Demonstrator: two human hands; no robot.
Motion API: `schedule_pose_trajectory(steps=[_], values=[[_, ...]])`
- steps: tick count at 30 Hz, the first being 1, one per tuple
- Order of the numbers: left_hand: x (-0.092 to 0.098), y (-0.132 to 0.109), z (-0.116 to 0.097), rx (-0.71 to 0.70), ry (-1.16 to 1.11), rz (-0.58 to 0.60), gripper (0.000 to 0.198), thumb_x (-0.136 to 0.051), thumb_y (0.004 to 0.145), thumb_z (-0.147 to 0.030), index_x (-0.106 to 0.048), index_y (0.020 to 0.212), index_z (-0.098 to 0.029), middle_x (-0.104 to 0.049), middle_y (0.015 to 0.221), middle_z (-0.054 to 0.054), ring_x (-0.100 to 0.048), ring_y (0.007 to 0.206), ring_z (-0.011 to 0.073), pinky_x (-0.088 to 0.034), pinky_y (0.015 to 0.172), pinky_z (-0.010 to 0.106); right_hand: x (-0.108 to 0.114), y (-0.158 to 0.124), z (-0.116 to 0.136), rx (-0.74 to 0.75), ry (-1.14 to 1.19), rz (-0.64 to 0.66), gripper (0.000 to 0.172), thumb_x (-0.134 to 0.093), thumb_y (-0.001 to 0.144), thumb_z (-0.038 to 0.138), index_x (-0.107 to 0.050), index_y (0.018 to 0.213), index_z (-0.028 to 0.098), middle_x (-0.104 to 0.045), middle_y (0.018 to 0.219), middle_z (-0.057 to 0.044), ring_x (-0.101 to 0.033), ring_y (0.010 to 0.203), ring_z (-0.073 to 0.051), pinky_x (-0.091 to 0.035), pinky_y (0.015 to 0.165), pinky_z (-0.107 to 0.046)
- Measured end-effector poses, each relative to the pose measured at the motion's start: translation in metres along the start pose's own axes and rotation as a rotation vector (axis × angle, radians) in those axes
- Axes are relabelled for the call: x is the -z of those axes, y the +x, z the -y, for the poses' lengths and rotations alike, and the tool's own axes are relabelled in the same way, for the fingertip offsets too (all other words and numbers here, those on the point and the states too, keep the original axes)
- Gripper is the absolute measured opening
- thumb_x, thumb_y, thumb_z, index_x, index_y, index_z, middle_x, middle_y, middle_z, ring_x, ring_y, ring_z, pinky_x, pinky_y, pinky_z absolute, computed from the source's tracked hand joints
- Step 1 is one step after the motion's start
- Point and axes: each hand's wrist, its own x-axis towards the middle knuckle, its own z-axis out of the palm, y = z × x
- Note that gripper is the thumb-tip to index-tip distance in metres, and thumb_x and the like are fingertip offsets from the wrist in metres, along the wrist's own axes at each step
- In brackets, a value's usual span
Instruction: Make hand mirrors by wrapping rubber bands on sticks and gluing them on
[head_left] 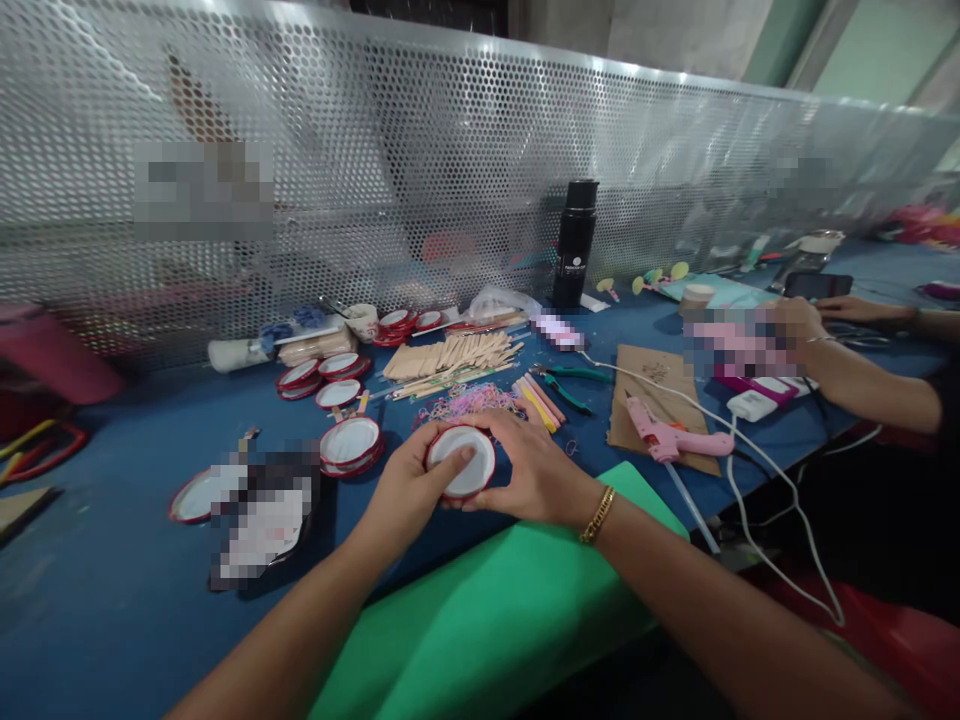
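Observation:
Between my two hands is a small round white disc with a red rim point(450, 474), held above the near edge of the blue table. My left hand point(420, 470) grips its left side, thumb laid across the white face. Curled around the right side, my right hand point(529, 462) has its fingers on the rim; a gold bracelet point(598, 514) circles that wrist. Similar red-rimmed discs point(350, 441) lie stacked to the left. Just beyond my hands are a heap of coloured elastic bands point(472, 400) and a pile of wooden sticks point(450, 357).
A pink glue gun point(675, 440) rests on cardboard point(626, 385) at right, its white cable looping off the edge. Teal-handled pliers point(566, 385) and a black bottle point(575, 245) stand behind. Green material point(487, 620) covers my lap. Another person's hands point(799, 325) work at far right.

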Motion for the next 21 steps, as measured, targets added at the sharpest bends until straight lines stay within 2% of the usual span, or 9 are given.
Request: schedule_pose_trajectory(steps=[4,10,13,16,21], values=[[0.004,0.001,0.001,-0.007,0.011,0.066,0.030,-0.075,0.072,-0.037,-0.062,0.093,-0.022,-0.063,0.067,-0.003,-0.056,0.046,0.0130,-0.046,0.039,0.023,0.002,0.000,0.001,0.018,0.009,0.026,0.075,-0.081,0.068,0.042,-0.045,0.130,0.023,-0.059,0.128,-0.009,-0.052,0.122,-0.025,-0.033,0.103,-0.042],[0.011,0.007,0.004,0.088,0.072,0.176,0.032,-0.073,0.071,-0.043,-0.066,0.088,-0.017,-0.066,0.065,0.001,-0.057,0.048,0.0150,-0.045,0.043,0.024,-0.002,-0.002,-0.002,0.023,-0.092,0.074,0.071,-0.083,0.065,0.041,-0.048,0.123,0.022,-0.062,0.122,-0.009,-0.055,0.115,-0.026,-0.026,0.106,-0.046],[0.008,0.007,0.004,0.071,0.054,0.143,0.030,-0.073,0.070,-0.044,-0.066,0.080,-0.016,-0.062,0.065,-0.001,-0.053,0.054,0.0125,-0.041,0.048,0.021,-0.003,-0.002,-0.002,0.018,-0.106,0.086,0.076,-0.086,0.060,0.042,-0.047,0.122,0.023,-0.061,0.123,-0.009,-0.056,0.115,-0.027,-0.023,0.106,-0.048],[0.004,0.005,0.003,0.103,0.026,0.095,0.032,-0.071,0.074,-0.046,-0.066,0.082,-0.016,-0.061,0.066,-0.002,-0.048,0.057,0.0111,-0.037,0.050,0.020,-0.003,-0.002,-0.002,0.013,-0.093,0.074,0.082,-0.088,0.056,0.043,-0.046,0.123,0.022,-0.061,0.123,-0.009,-0.056,0.114,-0.028,-0.023,0.106,-0.048],[0.001,0.003,0.005,0.117,-0.047,0.060,0.029,-0.071,0.075,-0.045,-0.064,0.081,-0.017,-0.058,0.062,-0.004,-0.046,0.055,0.0097,-0.034,0.050,0.020,-0.002,-0.001,-0.006,0.033,-0.031,0.057,0.082,-0.087,0.059,0.045,-0.045,0.125,0.022,-0.059,0.125,-0.010,-0.055,0.115,-0.028,-0.029,0.105,-0.046]])
